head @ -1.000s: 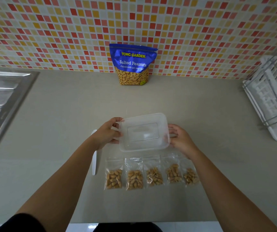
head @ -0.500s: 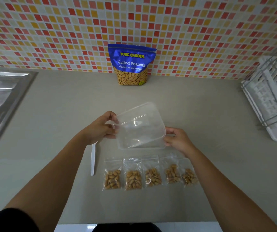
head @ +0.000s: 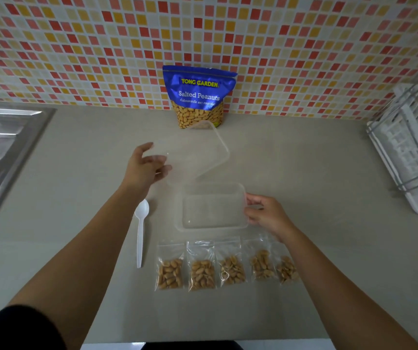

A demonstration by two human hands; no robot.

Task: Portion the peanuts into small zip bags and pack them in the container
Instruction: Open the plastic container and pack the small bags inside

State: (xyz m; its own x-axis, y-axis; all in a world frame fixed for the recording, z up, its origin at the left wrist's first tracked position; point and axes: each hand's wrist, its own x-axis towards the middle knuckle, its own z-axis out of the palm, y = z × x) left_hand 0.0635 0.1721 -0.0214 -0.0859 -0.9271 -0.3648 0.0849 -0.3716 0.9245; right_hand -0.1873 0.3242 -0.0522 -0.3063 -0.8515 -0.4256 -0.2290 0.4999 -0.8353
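Head view, single frame.

- Left hand (head: 145, 164): is gripping the left edge of the clear lid (head: 200, 150) between raised thumb and curled fingers. The lid is hanging tilted above the worktop (head: 303, 160), and its far corner is overlapping the bottom of the peanut pouch (head: 199, 96) in this view.
- Right hand (head: 266, 213): is pinching the right rim of the clear container (head: 211, 209) with curled fingertips. The container is sitting uncovered on the worktop, nothing in it, just in front of the lid.
- Five small zip bags (head: 230, 267): are lying in a row side by side on the worktop, just nearer than the container, each holding a portion of peanuts. The right forearm is crossing over the rightmost one.
- White plastic spoon (head: 141, 232): is lying on the worktop left of the container and bags, bowl pointing away.
- Pouch: blue, standing against the tiled wall (head: 76, 46). Print is reading "TONG GARDEN" in yellow and "Salted Peanuts" in white; the smaller line below is not legible.
- Steel sink (head: 3, 137) at far left, white dish rack (head: 410, 152) at far right.
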